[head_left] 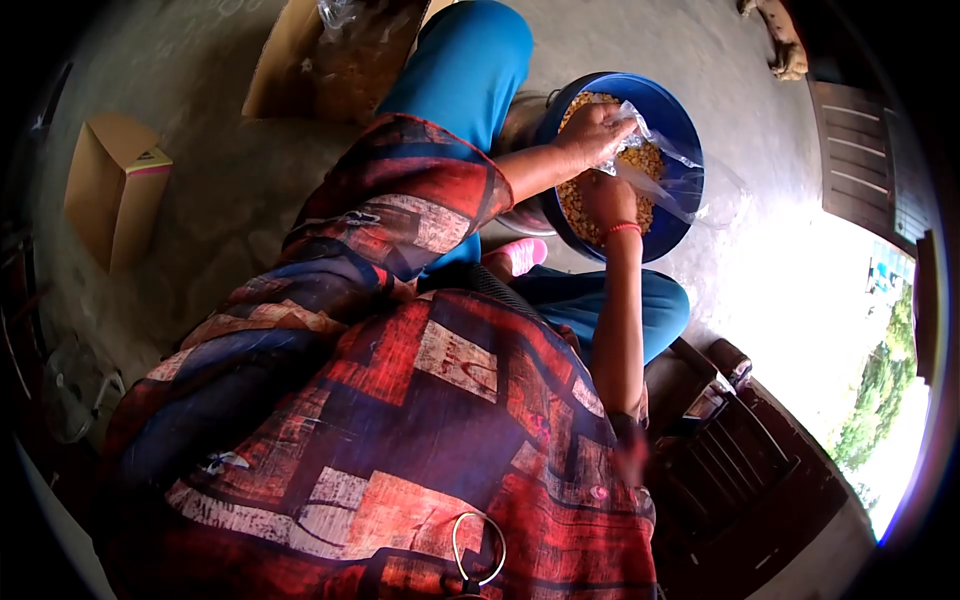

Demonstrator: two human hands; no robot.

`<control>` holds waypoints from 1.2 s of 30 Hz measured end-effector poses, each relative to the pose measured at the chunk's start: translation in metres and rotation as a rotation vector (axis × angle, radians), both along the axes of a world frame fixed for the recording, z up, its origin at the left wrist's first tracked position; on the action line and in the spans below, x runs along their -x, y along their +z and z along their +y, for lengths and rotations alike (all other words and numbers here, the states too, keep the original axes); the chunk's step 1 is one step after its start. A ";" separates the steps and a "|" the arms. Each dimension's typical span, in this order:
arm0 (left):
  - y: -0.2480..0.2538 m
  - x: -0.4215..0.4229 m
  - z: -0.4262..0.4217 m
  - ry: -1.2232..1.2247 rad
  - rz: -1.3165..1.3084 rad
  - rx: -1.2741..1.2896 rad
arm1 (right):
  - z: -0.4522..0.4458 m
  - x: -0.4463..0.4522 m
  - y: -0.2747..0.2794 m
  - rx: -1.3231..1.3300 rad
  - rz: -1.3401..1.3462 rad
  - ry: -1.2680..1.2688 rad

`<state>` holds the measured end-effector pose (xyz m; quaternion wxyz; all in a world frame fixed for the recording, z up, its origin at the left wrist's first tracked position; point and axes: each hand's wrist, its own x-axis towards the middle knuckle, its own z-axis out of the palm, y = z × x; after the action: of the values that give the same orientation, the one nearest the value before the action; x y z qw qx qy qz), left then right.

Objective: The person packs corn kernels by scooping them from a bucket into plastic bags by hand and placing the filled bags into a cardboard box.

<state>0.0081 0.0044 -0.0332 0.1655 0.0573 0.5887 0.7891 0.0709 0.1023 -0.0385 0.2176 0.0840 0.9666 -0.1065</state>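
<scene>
A round blue tub (pixel 680 115) stands on the floor between my bent knees, partly filled with small yellow-brown pieces (pixel 645 158) that look like nuts or roasted pulses. My left hand (pixel 592 137) is above the tub, its fingers closed on a clear plastic bag (pixel 655 185). The bag spreads out over the tub's right side and past its rim. My right hand (pixel 606 203), with a red band at the wrist, is low inside the tub against the pieces, just below the bag's near edge. Its fingers look curled, and what they hold is hidden.
A metal pot (pixel 522 125) touches the tub's left side. Further left are an open cardboard box (pixel 285 65) with clear plastic inside and a smaller carton (pixel 110 190). An animal's legs (pixel 785 50) lie at the top right. Dark wooden furniture (pixel 730 460) stands at lower right.
</scene>
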 end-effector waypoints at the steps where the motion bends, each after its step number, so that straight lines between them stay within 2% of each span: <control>1: 0.001 -0.001 0.001 -0.002 -0.003 -0.004 | -0.004 0.001 -0.004 -0.004 -0.003 -0.002; 4: 0.002 0.000 -0.001 -0.043 0.005 0.003 | -0.026 0.003 -0.022 0.246 0.015 0.269; 5: 0.003 -0.001 -0.001 -0.040 -0.028 0.005 | -0.029 0.002 -0.021 0.337 -0.001 0.178; 8: 0.004 -0.001 -0.003 -0.035 -0.054 0.003 | -0.025 0.002 -0.027 0.504 -0.065 0.256; 9: 0.004 -0.001 -0.003 -0.030 -0.029 -0.001 | -0.020 0.002 -0.026 0.427 -0.104 0.366; 10: 0.004 -0.001 -0.002 -0.027 -0.005 -0.005 | -0.015 0.000 -0.025 0.426 -0.107 0.366; 12: 0.005 -0.001 -0.003 -0.042 -0.026 -0.002 | -0.004 -0.010 -0.021 0.650 -0.192 0.079; 14: 0.004 0.000 -0.002 -0.057 -0.044 0.003 | 0.004 -0.017 -0.015 0.723 -0.111 0.055; 16: -0.001 0.002 0.000 -0.041 -0.025 0.010 | 0.010 -0.018 -0.004 0.817 -0.207 -0.142; 17: -0.003 0.002 0.001 -0.042 -0.025 0.011 | 0.011 -0.021 -0.006 0.922 -0.046 -0.105; 18: -0.002 0.002 0.001 -0.036 -0.017 0.030 | 0.013 -0.022 -0.001 0.924 -0.045 -0.106; 20: 0.000 0.001 0.000 -0.034 -0.008 0.049 | 0.015 -0.021 0.020 1.256 -0.204 -0.530; 21: 0.002 0.000 -0.002 -0.041 -0.028 0.019 | 0.014 -0.021 0.030 1.315 -0.235 -0.582; 22: 0.003 -0.001 -0.002 -0.046 -0.047 -0.011 | 0.015 -0.022 0.034 1.315 -0.232 -0.583; 24: 0.001 0.000 -0.001 -0.042 -0.027 -0.010 | 0.022 -0.025 0.041 1.530 -0.191 -0.646; 26: -0.001 0.000 -0.001 -0.036 -0.008 -0.008 | 0.027 -0.029 0.048 1.582 -0.167 -0.666; 29: 0.004 -0.001 -0.004 -0.044 0.010 0.023 | 0.027 -0.025 0.070 1.809 0.086 -0.754; 30: 0.005 -0.001 -0.004 -0.025 0.029 0.039 | 0.033 -0.020 0.071 1.963 0.079 -0.707; 33: 0.004 0.000 -0.001 0.001 0.055 0.072 | 0.053 -0.006 0.065 2.045 0.130 -0.776; 36: 0.006 0.000 -0.003 0.021 0.053 0.082 | 0.070 0.001 0.041 2.184 0.026 -0.818</control>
<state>0.0082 0.0016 -0.0270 0.1435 0.0653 0.6252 0.7644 0.0703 0.1719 0.0026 0.1135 0.1562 0.2641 -0.9450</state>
